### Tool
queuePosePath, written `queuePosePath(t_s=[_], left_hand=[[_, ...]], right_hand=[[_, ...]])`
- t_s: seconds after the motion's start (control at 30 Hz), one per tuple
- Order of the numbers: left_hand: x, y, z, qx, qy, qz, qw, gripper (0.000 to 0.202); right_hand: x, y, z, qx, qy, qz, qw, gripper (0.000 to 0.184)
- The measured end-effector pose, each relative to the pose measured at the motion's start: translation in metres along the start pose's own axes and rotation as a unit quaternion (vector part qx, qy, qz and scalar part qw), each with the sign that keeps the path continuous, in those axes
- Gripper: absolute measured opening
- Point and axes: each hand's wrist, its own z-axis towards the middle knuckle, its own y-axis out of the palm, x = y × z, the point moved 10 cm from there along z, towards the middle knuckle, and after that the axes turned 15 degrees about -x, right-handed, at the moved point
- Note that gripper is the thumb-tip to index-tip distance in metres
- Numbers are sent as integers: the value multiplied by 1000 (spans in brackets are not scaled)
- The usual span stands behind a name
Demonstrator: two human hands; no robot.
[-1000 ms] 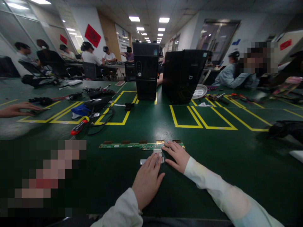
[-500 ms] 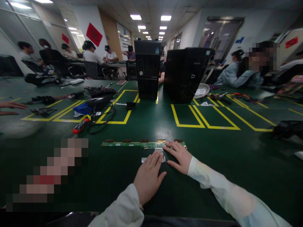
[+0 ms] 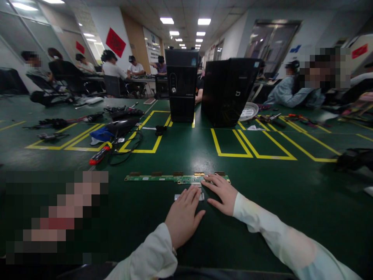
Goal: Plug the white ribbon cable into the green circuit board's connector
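We have both hands spread on the green table (image 3: pixel 291 194), palms down. Our left hand (image 3: pixel 184 217) is unclenched, its fingers lying together over a pale flat piece (image 3: pixel 177 197) that shows on either side of the fingertips. Our right hand (image 3: pixel 220 192) is just beyond and to the right of it, with loose fingers laid over the right part of a long green circuit board (image 3: pixel 157 178) and the thumb on the near side of it. Neither hand grasps anything; both look as if they steady or press what is beneath them.

The board lies flat just ahead of the left fingertips and runs well out to the left of both hands, its copper-coloured tabs (image 3: pixel 199 174) along the edge away from us. A pale strip (image 3: pixel 196 184) reaches the board's near edge right at our left fingertips.

As we judge it, the laying-out is done: board and pale piece sit lined up, close together. Whether the strip is already joined to the board we cannot tell, since our fingers hide much of it; if it is not, that fitting is what is left. The red-and-black screwdriver (image 3: pixel 99 156) lies well apart, ahead and left of our left hand, out of use.
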Motion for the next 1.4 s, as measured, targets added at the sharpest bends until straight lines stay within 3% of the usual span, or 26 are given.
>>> queuePosePath(t_s=[0.4,0.63,0.87,1.2,1.4], left_hand=[[-1,1,-4,22,9,-6,1000,54],[-5,4,-2,-20,33,-5,999,55],[-10,0,-2,-23,70,-7,997,53],[-10,-3,-2,-22,42,-33,998,57],[-14,-20,-5,29,58,-54,996,49]], right_hand=[[-2,-3,-4,-21,21,3,1000,59],[1,-2,-4,-31,-4,21,999,60],[3,-2,-4,-32,-25,24,999,60],[4,-4,-3,-21,-29,18,999,58],[5,-3,0,-7,-28,4,1000,52]])
